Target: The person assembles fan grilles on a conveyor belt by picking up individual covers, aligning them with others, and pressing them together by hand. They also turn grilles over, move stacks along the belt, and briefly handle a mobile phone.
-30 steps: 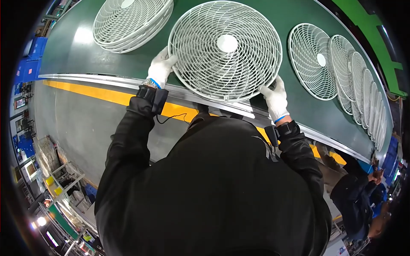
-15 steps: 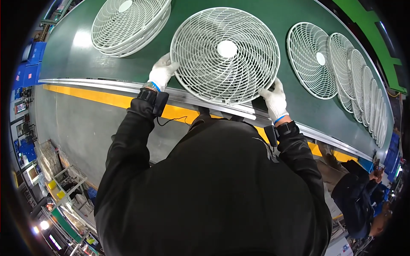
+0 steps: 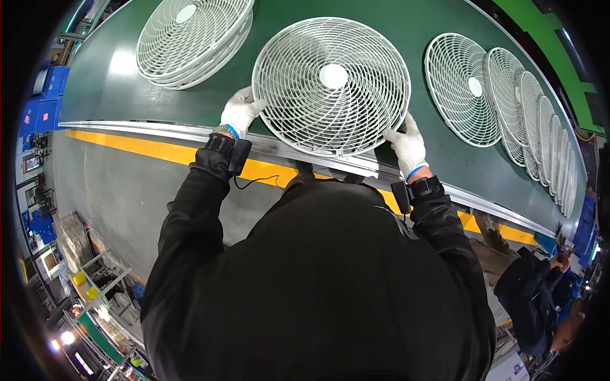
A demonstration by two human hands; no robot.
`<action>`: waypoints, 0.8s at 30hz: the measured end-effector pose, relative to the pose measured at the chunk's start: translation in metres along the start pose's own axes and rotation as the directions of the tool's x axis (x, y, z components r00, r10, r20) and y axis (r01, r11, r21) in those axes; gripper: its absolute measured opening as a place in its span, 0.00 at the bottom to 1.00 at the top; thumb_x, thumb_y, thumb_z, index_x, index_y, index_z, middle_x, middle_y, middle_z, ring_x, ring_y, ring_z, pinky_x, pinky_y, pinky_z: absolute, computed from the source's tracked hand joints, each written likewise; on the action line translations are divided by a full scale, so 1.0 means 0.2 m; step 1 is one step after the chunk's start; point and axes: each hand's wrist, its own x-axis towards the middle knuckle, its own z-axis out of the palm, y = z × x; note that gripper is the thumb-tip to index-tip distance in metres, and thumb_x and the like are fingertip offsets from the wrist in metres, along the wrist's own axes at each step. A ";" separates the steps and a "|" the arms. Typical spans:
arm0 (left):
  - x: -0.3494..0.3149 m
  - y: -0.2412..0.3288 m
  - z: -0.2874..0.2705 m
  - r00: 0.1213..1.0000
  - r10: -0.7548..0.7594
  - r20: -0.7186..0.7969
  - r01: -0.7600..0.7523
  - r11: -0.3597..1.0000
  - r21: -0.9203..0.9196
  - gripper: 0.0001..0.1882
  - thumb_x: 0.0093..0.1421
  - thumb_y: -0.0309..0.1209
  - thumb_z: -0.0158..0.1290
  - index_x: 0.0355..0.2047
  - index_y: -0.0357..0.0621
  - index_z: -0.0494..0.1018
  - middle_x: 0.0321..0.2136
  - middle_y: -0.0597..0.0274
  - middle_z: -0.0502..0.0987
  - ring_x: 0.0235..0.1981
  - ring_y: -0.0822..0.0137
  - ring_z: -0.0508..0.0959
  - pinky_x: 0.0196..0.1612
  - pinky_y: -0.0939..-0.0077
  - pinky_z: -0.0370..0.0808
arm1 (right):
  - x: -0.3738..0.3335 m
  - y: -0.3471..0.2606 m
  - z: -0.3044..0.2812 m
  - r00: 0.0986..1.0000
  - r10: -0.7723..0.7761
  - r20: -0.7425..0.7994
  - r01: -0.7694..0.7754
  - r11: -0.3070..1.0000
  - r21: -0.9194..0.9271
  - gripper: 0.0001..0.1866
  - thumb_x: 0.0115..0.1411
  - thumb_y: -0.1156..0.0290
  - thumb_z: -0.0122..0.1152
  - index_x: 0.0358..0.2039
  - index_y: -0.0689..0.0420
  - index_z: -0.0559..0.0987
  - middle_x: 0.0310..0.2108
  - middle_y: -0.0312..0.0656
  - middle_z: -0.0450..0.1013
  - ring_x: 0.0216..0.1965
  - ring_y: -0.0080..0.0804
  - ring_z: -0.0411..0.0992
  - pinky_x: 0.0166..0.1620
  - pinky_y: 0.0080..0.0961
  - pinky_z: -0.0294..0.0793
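Note:
A round white fan grille (image 3: pixel 333 77) with curved ribs and a solid centre disc is held before me, over the near edge of the green table (image 3: pixel 101 95). My left hand (image 3: pixel 241 113), in a white knitted glove, grips its left rim with the thumb laid on the front. At the lower right rim my right hand (image 3: pixel 407 147), gloved alike, pinches the edge; its fingers go partly behind the rim. Up to the left lies a stack of similar grilles (image 3: pixel 194 41). On the right, a row of overlapping grilles (image 3: pixel 462 89) fans out along the table.
A metal rail (image 3: pixel 159 131) borders the table's near side, with a yellow floor stripe (image 3: pixel 136 147) beyond it. Another person (image 3: pixel 530 298) is at the lower right. Blue bins (image 3: pixel 47 98) stand at the far left, and a rack (image 3: pixel 105 279) at the lower left.
The held grille has tilted slightly and shifted a little left, its top edge lower in view. Both hands keep their grip on the rim.

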 end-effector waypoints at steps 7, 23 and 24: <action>-0.03 0.00 0.00 1.000 -0.024 0.007 0.024 0.997 0.079 0.30 0.67 0.24 0.59 0.68 0.30 0.67 0.46 0.61 0.84 0.35 0.77 0.79 0.38 0.83 0.75 | -0.03 -0.10 0.01 0.971 0.192 -0.140 -0.194 0.981 0.003 0.38 0.60 0.72 0.69 0.70 0.67 0.68 0.54 0.50 0.81 0.48 0.39 0.81 0.55 0.32 0.78; -0.03 -0.03 0.00 0.988 -0.120 -0.097 0.146 0.926 0.347 0.24 0.61 0.31 0.61 0.57 0.31 0.77 0.42 0.48 0.87 0.42 0.62 0.86 0.48 0.69 0.81 | 0.26 0.00 -0.06 0.953 -0.284 -0.102 0.131 0.693 -0.709 0.22 0.70 0.54 0.57 0.45 0.62 0.84 0.40 0.60 0.82 0.45 0.60 0.80 0.52 0.48 0.78; -0.02 -0.05 -0.01 0.992 -0.091 -0.084 0.116 0.918 0.378 0.25 0.61 0.31 0.61 0.57 0.31 0.77 0.42 0.48 0.87 0.42 0.62 0.86 0.48 0.69 0.81 | 0.26 -0.01 -0.08 0.954 -0.290 -0.082 0.145 0.680 -0.719 0.21 0.69 0.55 0.58 0.44 0.62 0.84 0.40 0.60 0.82 0.44 0.60 0.80 0.50 0.48 0.78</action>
